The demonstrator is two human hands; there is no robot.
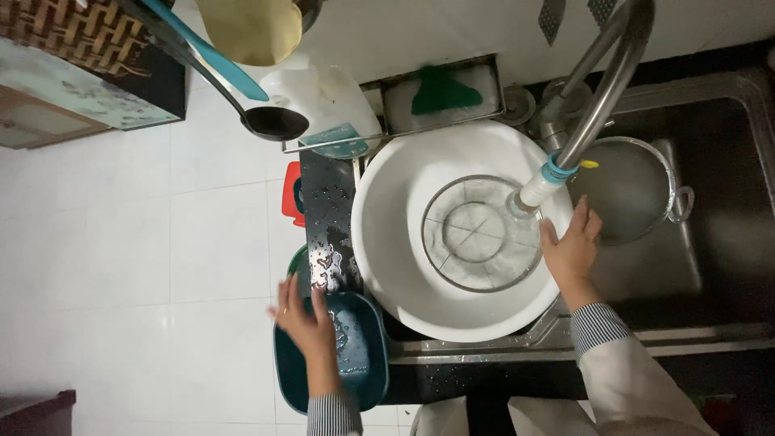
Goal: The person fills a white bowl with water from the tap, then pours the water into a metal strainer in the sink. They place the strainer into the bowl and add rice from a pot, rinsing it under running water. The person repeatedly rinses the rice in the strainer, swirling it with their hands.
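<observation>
**Two hands at the sink**

While water runs from the tap (557,173) into the wire strainer (483,234), the right hand (571,249) rests on the rim of the white basin (387,242), at its right side, just beside the strainer. Its fingers are spread and lie flat; they pinch nothing. The basin sits in the sink (726,242), and the strainer stands inside it, a little right of centre, under the spout. The left hand (305,323) is over the teal tub (363,371), which stands at the wet edge of the surface (327,202); its fingers are also spread, touching the tub's near-left rim or hovering just above, I cannot tell which.

To do this well, I think the right hand should keep the basin steady and level, so the water does not spill over the rim. A steel pot (630,190) stands behind the right hand, close to it.
</observation>
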